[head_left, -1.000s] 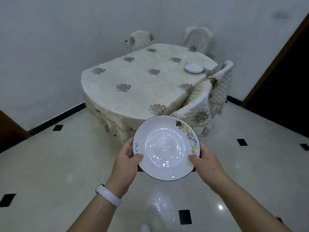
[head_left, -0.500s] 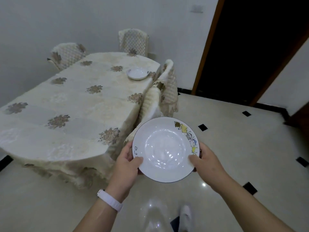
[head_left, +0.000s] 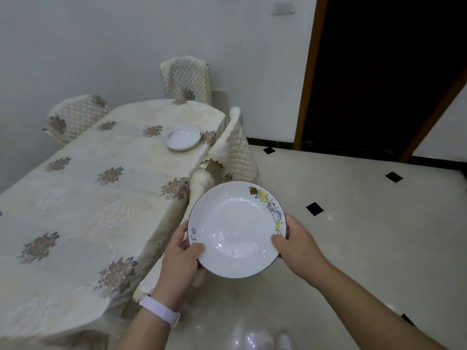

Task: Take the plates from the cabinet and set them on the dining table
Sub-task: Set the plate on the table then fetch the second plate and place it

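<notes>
I hold a white plate [head_left: 236,228] with a dark rim and small cartoon figures along its right edge, level, in front of me over the floor. My left hand [head_left: 180,258] grips its left rim and my right hand [head_left: 298,245] grips its right rim. The dining table [head_left: 83,198], under a cream cloth with brown flower motifs, fills the left half of the view. A second white plate [head_left: 183,136] lies on the table near its far right edge. The held plate hangs just right of the table's side, above a covered chair [head_left: 202,180].
Covered chairs stand around the table: two along its right side [head_left: 237,145], one at the far end [head_left: 187,79] and one at the far left [head_left: 73,114]. A dark doorway [head_left: 379,72] opens at the right. Glossy tiled floor [head_left: 366,236] spreads to the right.
The view has swung and come closer: the table now lies at my left and nearer. The plate stays held in both hands, unchanged in grip.
</notes>
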The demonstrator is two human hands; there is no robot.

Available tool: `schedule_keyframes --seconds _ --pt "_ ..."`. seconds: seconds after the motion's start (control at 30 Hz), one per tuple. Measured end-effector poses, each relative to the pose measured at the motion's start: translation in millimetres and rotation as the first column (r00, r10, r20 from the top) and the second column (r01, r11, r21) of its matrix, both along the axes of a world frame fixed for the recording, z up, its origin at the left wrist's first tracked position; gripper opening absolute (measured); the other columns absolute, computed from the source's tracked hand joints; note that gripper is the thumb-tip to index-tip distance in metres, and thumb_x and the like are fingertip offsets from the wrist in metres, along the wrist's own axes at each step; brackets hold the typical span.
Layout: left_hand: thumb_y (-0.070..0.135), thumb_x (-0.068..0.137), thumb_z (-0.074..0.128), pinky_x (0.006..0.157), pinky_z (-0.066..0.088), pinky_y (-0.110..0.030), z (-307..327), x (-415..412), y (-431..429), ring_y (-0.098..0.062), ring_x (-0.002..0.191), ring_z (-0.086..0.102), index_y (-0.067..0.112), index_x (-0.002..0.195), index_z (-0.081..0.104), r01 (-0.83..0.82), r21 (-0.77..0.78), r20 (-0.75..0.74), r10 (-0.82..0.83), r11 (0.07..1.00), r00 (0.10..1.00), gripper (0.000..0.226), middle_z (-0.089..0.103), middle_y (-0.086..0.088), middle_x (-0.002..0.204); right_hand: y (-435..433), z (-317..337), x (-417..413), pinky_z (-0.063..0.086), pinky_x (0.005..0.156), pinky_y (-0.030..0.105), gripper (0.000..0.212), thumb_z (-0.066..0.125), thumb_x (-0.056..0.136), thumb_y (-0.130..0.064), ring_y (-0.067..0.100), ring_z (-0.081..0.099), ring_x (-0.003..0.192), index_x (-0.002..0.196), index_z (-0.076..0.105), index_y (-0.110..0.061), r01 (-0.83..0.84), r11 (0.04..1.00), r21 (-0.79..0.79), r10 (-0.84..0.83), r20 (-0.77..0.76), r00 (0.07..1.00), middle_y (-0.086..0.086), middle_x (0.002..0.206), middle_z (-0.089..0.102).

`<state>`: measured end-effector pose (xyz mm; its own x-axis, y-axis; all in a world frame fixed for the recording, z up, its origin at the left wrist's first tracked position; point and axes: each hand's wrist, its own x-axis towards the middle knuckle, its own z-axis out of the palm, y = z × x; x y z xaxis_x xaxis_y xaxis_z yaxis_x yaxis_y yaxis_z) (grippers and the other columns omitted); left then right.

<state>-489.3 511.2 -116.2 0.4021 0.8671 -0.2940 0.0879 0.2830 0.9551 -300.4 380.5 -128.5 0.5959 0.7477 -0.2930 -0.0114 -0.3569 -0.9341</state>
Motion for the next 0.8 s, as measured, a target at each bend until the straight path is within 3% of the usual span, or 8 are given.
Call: schedule_keyframes --seconds 0.1,0.2,0.3,0.37,0.43,0.53,0.67,0.8 --pt "-0.014 0.088 0.046 0.077 0.058 -0.054 7 35 14 -0.019 0.087 0.072 0.028 0.13 0.053 -0.041 0.04 0.006 0.041 0.998 0.999 0.059 0.075 0.011 0.097 28 7 41 0.058 0.08 0.047 0.038 0.049 0.08 -0.01 0.017 0.066 0.091 0.106 0.06 -0.036 -0.056 0.998 0.007 0.056 0.034 0.998 -0.011 0.098 0.07" --pt "-0.015 0.089 0.045 0.081 0.057 -0.049 17 47 27 -0.022 0.096 0.067 0.025 0.127 0.053 -0.109 0.018 0.023 0.108 0.994 0.994 0.056 0.075 0.011 0.094 57 10 61 0.058 0.081 0.046 0.038 0.049 0.08 -0.011 0.017 0.066 0.092 0.102 0.061 -0.04 -0.124 0.992 0.006 0.124 0.032 0.992 -0.013 0.096 0.07" --pt "-0.015 0.088 0.045 0.062 0.059 -0.035 20 49 46 -0.028 0.098 0.066 0.028 0.123 0.053 -0.187 0.018 0.021 0.186 0.982 0.982 0.057 0.068 -0.002 0.11 87 10 68 0.058 0.08 0.041 0.039 0.048 0.082 -0.011 0.012 0.065 0.093 0.102 0.06 -0.043 -0.208 0.978 0.005 0.207 0.029 0.978 -0.015 0.098 0.07" --pt "-0.014 0.088 0.046 0.059 0.059 -0.038 15 48 62 -0.033 0.098 0.066 0.026 0.129 0.051 -0.227 0.018 0.004 0.227 0.974 0.974 0.057 0.067 -0.008 0.114 108 9 70 0.057 0.077 0.035 0.039 0.048 0.083 -0.009 0.011 0.064 0.093 0.102 0.058 -0.041 -0.251 0.968 0.002 0.251 0.028 0.968 -0.015 0.099 0.069" --pt "-0.013 0.087 0.046 0.066 0.059 -0.047 8 46 77 -0.036 0.097 0.066 0.024 0.131 0.051 -0.262 0.008 -0.012 0.262 0.965 0.965 0.058 0.068 -0.01 0.113 129 7 70 0.054 0.068 0.025 0.039 0.048 0.085 -0.006 0.008 0.063 0.088 0.103 0.057 -0.039 -0.284 0.959 -0.005 0.284 0.017 0.959 -0.015 0.097 0.068" --pt "-0.012 0.087 0.046 0.069 0.057 -0.053 -5 47 103 -0.036 0.094 0.067 0.022 0.134 0.05 -0.3 -0.023 -0.024 0.3 0.954 0.954 0.059 0.07 -0.01 0.109 158 4 73 0.047 0.054 0.013 0.037 0.048 0.086 -0.003 -0.004 0.06 0.072 0.097 0.056 -0.038 -0.318 0.948 -0.027 0.319 0.039 0.947 -0.016 0.09 0.067" --pt "-0.006 0.079 0.053 0.059 0.055 -0.041 -24 60 154 -0.034 0.086 0.067 0.023 0.132 0.053 -0.304 -0.1 -0.009 0.305 0.947 0.952 0.061 0.071 -0.011 0.105 201 -3 83 0.053 0.068 0.024 0.038 0.049 0.086 -0.006 0.003 0.062 0.087 0.102 0.056 -0.04 -0.3 0.951 -0.075 0.305 0.071 0.95 -0.016 0.098 0.068" --pt "0.004 0.065 0.051 0.075 0.055 -0.063 -33 75 204 -0.043 0.093 0.067 0.026 0.13 0.055 -0.279 -0.154 0.06 0.291 0.948 0.955 0.069 0.073 -0.012 0.101 253 -2 96 0.056 0.078 0.033 0.039 0.05 0.087 -0.007 0.006 0.062 0.093 0.111 0.055 -0.037 -0.281 0.949 -0.146 0.298 0.111 0.948 -0.016 0.103 0.066"
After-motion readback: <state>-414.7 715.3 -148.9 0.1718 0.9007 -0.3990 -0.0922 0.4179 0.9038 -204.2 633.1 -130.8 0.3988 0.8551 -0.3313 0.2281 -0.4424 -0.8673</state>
